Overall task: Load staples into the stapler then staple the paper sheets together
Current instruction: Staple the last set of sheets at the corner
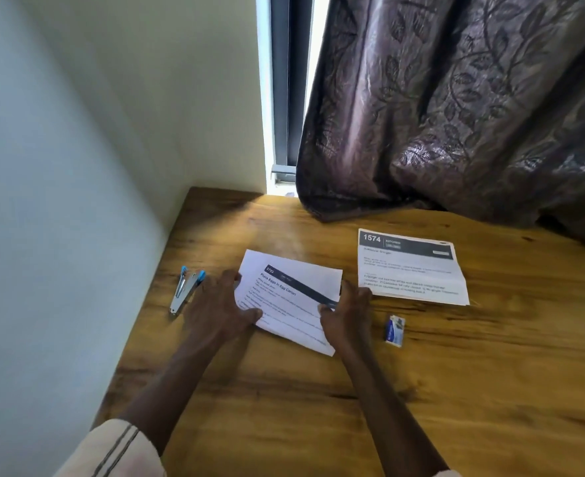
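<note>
a: where are the paper sheets [289, 297]?
b: on the wooden table [318, 407], about the middle, turned askew between both hands. the left hand [217, 304] grips their left edge, with its fingers curled over the far corner and its thumb at the near side. the right hand [348, 313] pinches the right edge, thumb on top of the page.
a: lifted or flat?
b: cannot tell for sure. the near corner looks to rest on the wood.
a: how do they look?
b: white and printed, with a dark banner and a number at the top, a bold heading under it, then lines of small text. more than one sheet's edge shows at the left.
a: and the stapler [186, 287]?
b: just left of the left hand, untouched. it lies on the table swung open, silver with blue ends at its far end.
a: staples?
b: a small blue and white staple box [395, 330] lies right of the right hand, near it but apart.
a: what else?
b: a second printed stack [411, 270] lies flat, farther right, headed 1574. a dark leaf-patterned curtain [456, 98] hangs over the table's far edge. a pale wall [60, 166] stands at the left, and a striped cream sleeve [112, 452] shows at the near left.
</note>
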